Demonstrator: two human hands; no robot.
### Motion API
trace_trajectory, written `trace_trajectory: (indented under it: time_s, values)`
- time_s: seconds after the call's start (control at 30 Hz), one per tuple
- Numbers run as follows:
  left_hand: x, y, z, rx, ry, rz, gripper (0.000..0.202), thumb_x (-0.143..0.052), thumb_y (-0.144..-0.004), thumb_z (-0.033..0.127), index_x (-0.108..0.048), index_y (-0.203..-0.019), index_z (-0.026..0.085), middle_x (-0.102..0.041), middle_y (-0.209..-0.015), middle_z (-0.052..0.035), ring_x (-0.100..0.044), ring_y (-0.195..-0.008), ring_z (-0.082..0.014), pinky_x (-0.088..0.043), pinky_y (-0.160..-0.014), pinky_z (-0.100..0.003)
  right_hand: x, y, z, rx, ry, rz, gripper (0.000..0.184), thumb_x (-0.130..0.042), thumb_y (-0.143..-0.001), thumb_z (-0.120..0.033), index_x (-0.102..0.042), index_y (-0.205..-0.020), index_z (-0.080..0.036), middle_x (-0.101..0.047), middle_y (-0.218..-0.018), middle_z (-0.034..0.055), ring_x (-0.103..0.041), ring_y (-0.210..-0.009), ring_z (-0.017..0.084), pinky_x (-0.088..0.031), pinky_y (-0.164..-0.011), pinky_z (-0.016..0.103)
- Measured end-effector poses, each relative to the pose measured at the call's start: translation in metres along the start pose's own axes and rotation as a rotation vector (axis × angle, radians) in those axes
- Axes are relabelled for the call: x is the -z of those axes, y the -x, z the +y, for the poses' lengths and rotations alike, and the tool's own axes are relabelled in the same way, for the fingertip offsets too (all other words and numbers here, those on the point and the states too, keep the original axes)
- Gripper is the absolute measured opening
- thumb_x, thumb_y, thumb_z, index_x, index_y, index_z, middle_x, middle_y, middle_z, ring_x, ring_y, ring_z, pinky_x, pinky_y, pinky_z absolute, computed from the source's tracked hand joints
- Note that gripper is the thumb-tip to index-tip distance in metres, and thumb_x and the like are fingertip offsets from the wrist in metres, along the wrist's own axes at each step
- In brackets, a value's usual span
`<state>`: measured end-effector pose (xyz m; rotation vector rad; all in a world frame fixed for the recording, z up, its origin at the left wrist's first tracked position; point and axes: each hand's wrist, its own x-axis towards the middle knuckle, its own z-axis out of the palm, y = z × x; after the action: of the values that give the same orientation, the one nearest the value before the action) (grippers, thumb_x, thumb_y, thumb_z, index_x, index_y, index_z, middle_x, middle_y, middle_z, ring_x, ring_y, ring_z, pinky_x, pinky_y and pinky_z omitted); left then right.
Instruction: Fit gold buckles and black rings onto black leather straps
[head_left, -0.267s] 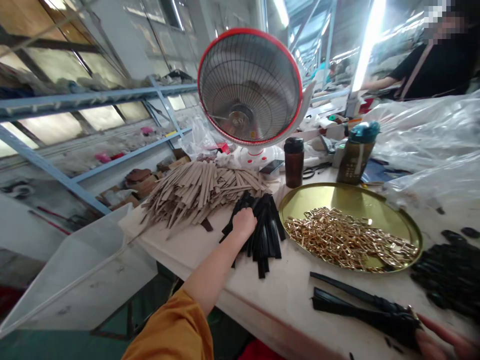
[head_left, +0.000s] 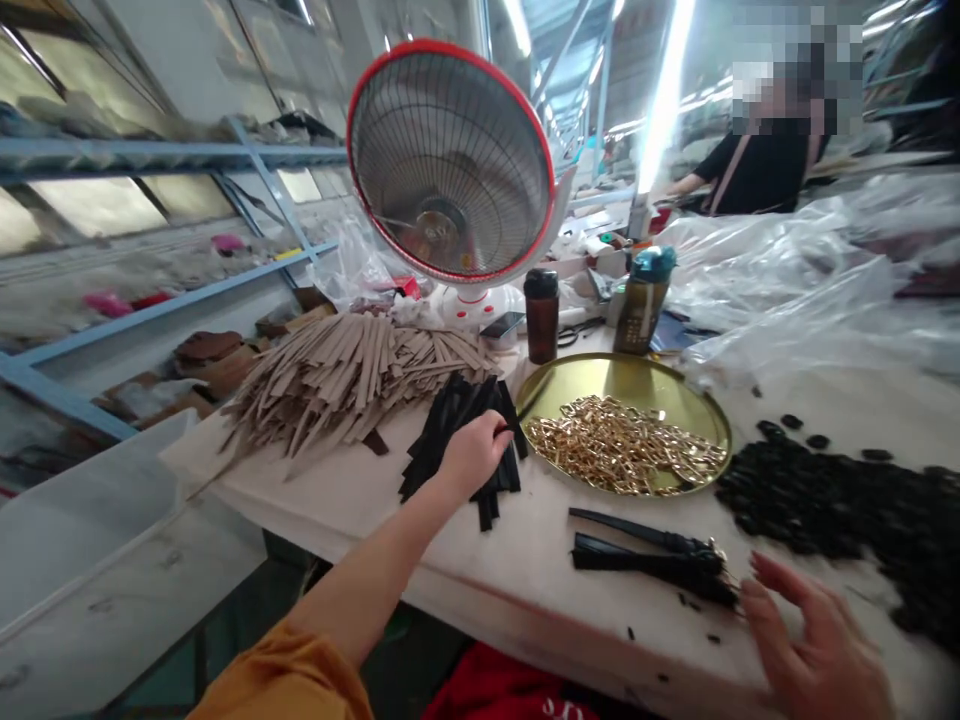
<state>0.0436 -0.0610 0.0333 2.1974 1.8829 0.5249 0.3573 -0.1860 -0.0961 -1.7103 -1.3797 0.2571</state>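
My left hand (head_left: 474, 455) is closed in a pinch on a thin black strip (head_left: 537, 398), whose free end points toward the tray. Beneath that hand lies a pile of black strips (head_left: 444, 430) on the table. Toward the right, my right hand (head_left: 821, 635) has its fingers apart and holds nothing. Its fingertips are close to the metal-fitted end of a bundle of black straps (head_left: 652, 562); whether they touch is unclear. Between and beyond my hands, a round gold tray (head_left: 637, 375) carries a heap of gold metal buckles or links (head_left: 622, 445).
Beige strips (head_left: 337, 375) are heaped at the left. A red-rimmed round heater (head_left: 450, 165), a brown bottle (head_left: 541, 318) and a blue-lidded bottle (head_left: 643, 305) stand at the back. Small black pieces (head_left: 825, 490) cover the right side. A person (head_left: 765, 165) is farther back.
My left hand has lifted from the black pile with a strip pinched in it. The right hand has opened off the strap bundle, which lies on the table. The view has turned rightward.
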Motion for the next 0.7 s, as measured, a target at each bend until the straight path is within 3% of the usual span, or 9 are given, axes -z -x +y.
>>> trace_trajectory:
  time_s: [0.07, 0.17, 0.23, 0.33, 0.43, 0.57, 0.7]
  values:
    - [-0.008, 0.031, 0.024, -0.086, 0.423, -0.317, 0.016, -0.047, -0.082, 0.033, -0.051, -0.084, 0.017, -0.056, -0.072, 0.0009, -0.054, -0.062, -0.0101, -0.042, -0.059, -0.021, 0.011, 0.001, -0.022, -0.118, -0.114, 0.001, 0.046, -0.046, -0.078, -0.051, -0.052, -0.111, -0.019, -0.057, -0.091, 0.0092, -0.053, -0.08, 0.026, -0.04, -0.072, 0.043]
    - [-0.026, 0.082, 0.05, 0.017, 0.902, -0.787, 0.019, -0.054, -0.076, 0.034, -0.047, -0.078, 0.016, -0.051, -0.062, 0.0045, -0.046, -0.047, -0.0056, -0.038, -0.046, -0.018, 0.025, 0.005, -0.044, -0.269, -0.59, -0.122, 0.042, -0.037, -0.084, -0.048, -0.046, -0.116, -0.022, -0.051, -0.07, 0.0006, -0.045, -0.055, 0.014, -0.041, -0.057, 0.032]
    - [-0.036, 0.109, 0.059, 0.142, 1.051, -0.965, 0.021, -0.057, -0.074, 0.033, -0.045, -0.077, 0.016, -0.051, -0.061, 0.0051, -0.045, -0.044, -0.0041, -0.035, -0.043, -0.016, 0.032, 0.01, -0.054, -0.376, -0.7, -0.221, 0.03, -0.049, -0.081, -0.043, -0.054, -0.101, -0.021, -0.043, -0.059, -0.0035, -0.039, -0.05, 0.011, -0.034, -0.047, 0.024]
    - [-0.048, 0.13, 0.067, 0.309, 1.213, -1.187, 0.019, -0.055, -0.076, 0.031, -0.047, -0.083, 0.015, -0.057, -0.063, 0.002, -0.05, -0.044, -0.0045, -0.037, -0.044, -0.015, 0.037, 0.02, -0.062, -0.483, -0.741, -0.256, 0.02, -0.058, -0.077, -0.036, -0.057, -0.09, -0.021, -0.041, -0.059, -0.0049, -0.036, -0.048, 0.008, -0.028, -0.043, 0.021]
    - [-0.057, 0.132, 0.078, 0.392, 1.385, -1.339, 0.02, -0.049, -0.08, 0.028, -0.049, -0.096, 0.015, -0.062, -0.071, -0.0034, -0.059, -0.054, -0.0085, -0.045, -0.05, -0.018, 0.036, 0.03, -0.068, -0.521, -0.719, -0.319, 0.021, -0.057, -0.079, -0.036, -0.055, -0.095, -0.022, -0.041, -0.057, -0.0058, -0.036, -0.047, 0.008, -0.028, -0.043, 0.02]
    - [-0.068, 0.119, 0.098, 0.476, 1.524, -1.387, 0.021, -0.045, -0.08, 0.015, -0.052, -0.1, 0.014, -0.064, -0.074, -0.0057, -0.063, -0.06, -0.0097, -0.048, -0.052, -0.017, 0.032, 0.033, -0.068, -0.507, -0.673, -0.369, 0.024, -0.048, -0.084, -0.037, -0.053, -0.103, -0.023, -0.042, -0.054, -0.0059, -0.037, -0.048, 0.009, -0.031, -0.044, 0.021]
    - [-0.077, 0.109, 0.105, 0.553, 1.56, -1.344, 0.022, -0.045, -0.076, 0.011, -0.053, -0.097, 0.012, -0.064, -0.074, -0.0065, -0.063, -0.059, -0.0105, -0.048, -0.049, -0.016, 0.046, 0.013, -0.048, -0.425, -0.506, -0.228, 0.029, -0.045, -0.085, -0.04, -0.053, -0.106, -0.023, -0.052, -0.064, -0.0025, -0.042, -0.052, 0.01, -0.036, -0.05, 0.023]
